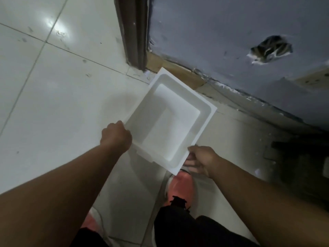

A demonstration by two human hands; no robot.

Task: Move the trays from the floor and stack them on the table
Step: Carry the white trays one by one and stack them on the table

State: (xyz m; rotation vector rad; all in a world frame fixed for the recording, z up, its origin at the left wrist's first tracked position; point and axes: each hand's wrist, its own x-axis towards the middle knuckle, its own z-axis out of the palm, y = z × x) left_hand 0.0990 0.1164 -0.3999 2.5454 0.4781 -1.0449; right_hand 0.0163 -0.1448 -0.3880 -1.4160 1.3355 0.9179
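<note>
A white, deep rectangular tray [204,111] hangs above the tiled floor, tilted, its open side facing me. My left hand [115,136] is closed on the tray's near left rim. My right hand [201,157] grips the near right corner of the rim, fingers curled under it. The inside of the tray holds nothing. No table is in view.
A grey wall [231,32] with a broken patch [270,49] rises at the right, a dark door frame [133,29] beside it. White floor tiles [53,86] spread to the left. My red shoes [179,189] stand below the tray. Dark objects [299,166] sit at the far right.
</note>
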